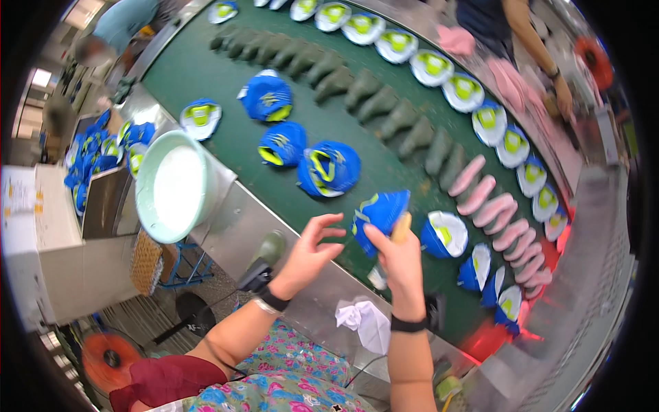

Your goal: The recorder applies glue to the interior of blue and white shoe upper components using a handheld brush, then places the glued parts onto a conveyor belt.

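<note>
My right hand (398, 257) holds a blue shoe upper (381, 211) with yellow trim above the green conveyor belt (206, 75), together with a yellowish brush handle (402, 226). My left hand (312, 247) is just left of it, fingers spread, fingertips close to the upper's edge and holding nothing. Three more blue uppers (328, 168) lie on the belt just beyond my hands.
A pale green bowl of white liquid (175, 185) sits on the metal ledge at left. Rows of green (357, 89) and pink shoe lasts (494, 206) and blue-white uppers (429, 67) run along the belt. A crumpled white cloth (364, 321) lies near me. Another person's arm (542, 51) works far right.
</note>
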`<action>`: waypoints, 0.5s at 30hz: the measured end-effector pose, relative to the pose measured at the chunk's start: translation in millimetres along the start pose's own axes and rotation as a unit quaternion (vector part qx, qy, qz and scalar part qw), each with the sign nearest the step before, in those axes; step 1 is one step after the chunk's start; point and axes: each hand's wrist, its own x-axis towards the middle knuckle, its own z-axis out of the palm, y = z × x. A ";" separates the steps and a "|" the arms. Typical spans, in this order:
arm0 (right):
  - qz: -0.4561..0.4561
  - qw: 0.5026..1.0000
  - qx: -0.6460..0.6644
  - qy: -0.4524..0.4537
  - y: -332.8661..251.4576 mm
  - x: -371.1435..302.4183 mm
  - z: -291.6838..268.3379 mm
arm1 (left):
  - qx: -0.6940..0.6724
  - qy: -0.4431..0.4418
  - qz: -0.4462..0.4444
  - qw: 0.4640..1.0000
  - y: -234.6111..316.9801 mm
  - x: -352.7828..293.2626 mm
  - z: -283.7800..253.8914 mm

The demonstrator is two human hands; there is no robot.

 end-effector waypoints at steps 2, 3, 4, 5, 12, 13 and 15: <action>-0.033 0.990 -0.096 -0.101 -22.2 -32.2 31.8 | -0.066 -0.030 -0.030 0.997 56.1 -16.1 -41.4; -0.040 0.973 -0.148 -0.172 -29.9 -43.3 50.9 | -0.072 -0.017 -0.018 0.997 79.6 -29.2 -53.8; -0.104 0.913 -0.276 -0.282 -37.4 -46.0 74.9 | -0.033 -0.098 -0.022 0.994 101.5 -41.0 -66.9; -0.141 0.882 -0.324 -0.312 -44.2 -54.1 104.7 | 0.009 -0.176 -0.028 0.984 115.4 -51.6 -84.7; -0.145 0.892 -0.311 -0.295 -28.6 -27.9 298.2 | -0.112 0.033 0.011 0.993 143.5 -156.1 -247.3; -0.358 0.836 -0.327 -0.258 -15.6 -5.5 326.9 | -0.141 0.082 0.012 0.987 131.4 -167.2 -269.2; -0.477 0.738 -0.429 -0.211 5.2 28.0 381.9 | -0.223 0.157 0.007 0.962 121.4 -191.1 -318.5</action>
